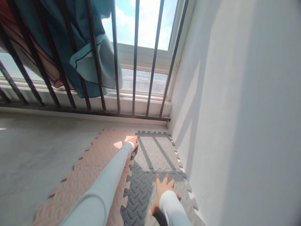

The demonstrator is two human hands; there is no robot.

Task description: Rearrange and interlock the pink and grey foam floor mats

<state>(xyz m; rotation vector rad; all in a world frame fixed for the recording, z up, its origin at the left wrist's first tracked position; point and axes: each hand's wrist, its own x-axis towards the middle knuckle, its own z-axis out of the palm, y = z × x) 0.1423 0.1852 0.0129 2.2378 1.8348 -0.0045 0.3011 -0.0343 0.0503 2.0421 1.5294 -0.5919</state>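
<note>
Pink foam mats (pixel 89 169) with toothed edges lie on the floor beside grey foam mats (pixel 141 191). My left hand (pixel 133 142), its arm stretched forward, is at the far end of the seam between pink and grey; its fingers are partly hidden and I cannot make out whether they grip an edge. Nearer to me, my right hand (pixel 164 188) lies with fingers spread on the grey mat, just below the joint between two grey pieces. Nothing is held in it. White sleeves cover both arms.
Dark metal railing bars (pixel 135 62) stand ahead, in front of a window (pixel 152 18). Teal cloth (pixel 58 47) hangs behind the bars at the upper left. A white wall (pixel 223 125) rises along the right side of the mats. Grey floor (pixel 35 150) extends to the left.
</note>
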